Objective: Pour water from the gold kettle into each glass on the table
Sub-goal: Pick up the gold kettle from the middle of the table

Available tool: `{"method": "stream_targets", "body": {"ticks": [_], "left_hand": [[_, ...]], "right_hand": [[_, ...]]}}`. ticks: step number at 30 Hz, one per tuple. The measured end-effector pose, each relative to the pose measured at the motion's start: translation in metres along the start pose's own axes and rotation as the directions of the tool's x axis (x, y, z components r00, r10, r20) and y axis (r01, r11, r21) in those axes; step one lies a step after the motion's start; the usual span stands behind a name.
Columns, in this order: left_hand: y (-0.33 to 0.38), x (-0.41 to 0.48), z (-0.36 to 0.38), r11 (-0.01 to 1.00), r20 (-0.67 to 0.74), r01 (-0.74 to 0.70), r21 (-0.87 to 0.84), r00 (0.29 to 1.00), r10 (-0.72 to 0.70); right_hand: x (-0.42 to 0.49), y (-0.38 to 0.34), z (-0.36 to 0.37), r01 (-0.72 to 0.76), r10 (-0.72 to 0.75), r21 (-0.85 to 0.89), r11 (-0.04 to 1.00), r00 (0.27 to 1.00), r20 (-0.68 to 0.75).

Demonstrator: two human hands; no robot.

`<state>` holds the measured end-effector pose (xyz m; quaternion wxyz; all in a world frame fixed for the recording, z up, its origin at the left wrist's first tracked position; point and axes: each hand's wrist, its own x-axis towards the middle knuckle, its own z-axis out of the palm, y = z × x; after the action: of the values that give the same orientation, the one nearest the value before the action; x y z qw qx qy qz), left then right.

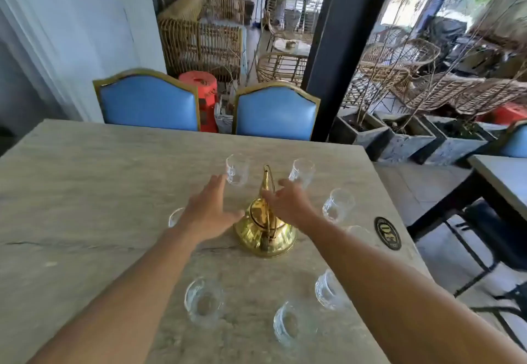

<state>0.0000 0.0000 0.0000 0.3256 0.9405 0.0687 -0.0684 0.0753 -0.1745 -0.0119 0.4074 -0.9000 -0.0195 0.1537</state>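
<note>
Opening step: both hands reaching for the gold kettle (pixel 265 231), nothing poured yet.

Kettle stands upright mid-table (pixel 85 192), handle raised, ringed by clear glasses. Left hand (pixel 209 211) spread wide beside the kettle; right hand (pixel 288 202) wide at the handle, holding nothing. Near glasses (pixel 204 301) (pixel 291 323) appear empty; far glasses (pixel 237 169) likewise, though hard to tell. Next move likely calls for gripping the handle and lifting.

Bright, even daylight from the open side at the far right. Tabletop (pixel 85 192) evenly lit, shadows faint and soft. Small glare spots on gold kettle (pixel 263 232). Whole frame slightly soft; background foliage overexposed and smeared. Wide-angle bending toward edges; pillar (pixel 336 49) leans.
</note>
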Motion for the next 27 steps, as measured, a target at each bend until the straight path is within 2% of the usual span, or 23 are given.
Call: {"method": "stream_targets", "body": {"ticks": [2, 7, 11, 14, 17, 21, 27], "left_hand": [[-0.006, 0.005, 0.014, 0.998, -0.007, 0.026, -0.065, 1.000, -0.026], [-0.025, 0.022, 0.055, 0.998, 0.132, 0.063, -0.002, 0.989, -0.062], [-0.019, 0.033, 0.077, 0.999, 0.210, 0.028, 0.019, 0.977, -0.031], [-0.014, 0.038, 0.089, 0.999, 0.191, -0.045, 0.019, 0.981, 0.041], [-0.011, 0.040, 0.094, 0.998, 0.151, -0.060, 0.033, 0.987, 0.054], [-0.018, 0.042, 0.095, 0.998, 0.145, -0.058, 0.029, 0.988, 0.053], [-0.010, 0.033, 0.088, 0.989, 0.185, -0.067, 0.128, 0.982, 0.042]], "right_hand": [[0.012, -0.001, 0.007, -0.008, 0.011, 0.091, 0.996, 0.999, -0.037], [0.028, 0.002, 0.027, -0.003, 0.011, 0.229, 0.973, 0.999, -0.032], [0.029, 0.005, 0.035, 0.004, 0.011, 0.409, 0.913, 0.999, -0.035], [0.029, 0.010, 0.036, 0.022, 0.027, 0.538, 0.843, 0.996, -0.082], [0.029, 0.013, 0.032, -0.003, 0.056, 0.623, 0.782, 0.996, -0.066], [0.026, 0.014, 0.027, -0.023, 0.050, 0.652, 0.757, 0.998, -0.023], [0.014, 0.015, 0.014, 0.070, -0.050, 0.523, 0.849, 0.997, -0.053]]}}
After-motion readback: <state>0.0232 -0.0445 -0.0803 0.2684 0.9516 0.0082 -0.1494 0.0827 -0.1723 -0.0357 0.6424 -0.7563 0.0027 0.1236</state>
